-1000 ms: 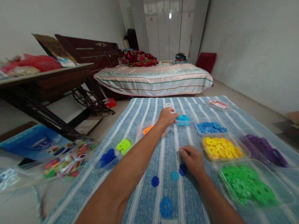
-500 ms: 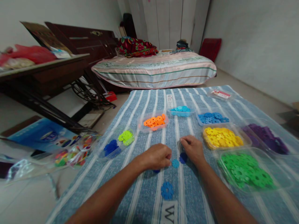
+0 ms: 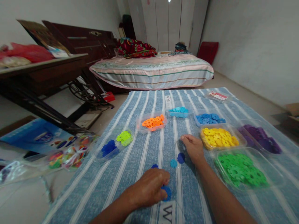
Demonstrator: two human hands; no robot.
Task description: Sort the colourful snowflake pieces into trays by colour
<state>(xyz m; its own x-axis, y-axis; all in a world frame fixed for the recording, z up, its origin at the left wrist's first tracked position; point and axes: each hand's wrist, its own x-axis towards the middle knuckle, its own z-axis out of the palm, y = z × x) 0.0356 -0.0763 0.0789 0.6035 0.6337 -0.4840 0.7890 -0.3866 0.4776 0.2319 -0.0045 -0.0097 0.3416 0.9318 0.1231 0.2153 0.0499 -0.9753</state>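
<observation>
My left hand (image 3: 151, 188) is low over the cloth near the front. Its curled thumb and fingers close on the left edge of a blue flower-shaped plastic disc (image 3: 166, 193), covering part of it. My right hand (image 3: 192, 148) rests further right, thumb and forefinger pressed together; anything between them is too small or hidden to make out. Left of it lie a dark blue disc (image 3: 181, 158) and a smaller light blue disc (image 3: 173, 163). Another dark blue disc (image 3: 154, 166) shows partly behind my left hand.
Around the striped tablecloth (image 3: 140, 149) stand clear tubs of discs: green (image 3: 241, 169), yellow (image 3: 219, 137), purple (image 3: 260, 138), blue (image 3: 210, 118), light blue (image 3: 178, 111) and orange (image 3: 153, 122). A left tub holds dark blue (image 3: 109, 148) and lime discs (image 3: 124, 137). A lidded box (image 3: 218, 95) sits far right.
My left hand has moved toward me, from beside the light blue disc to the blue disc near the front, uncovering a dark blue disc. My right hand stays nearly in place.
</observation>
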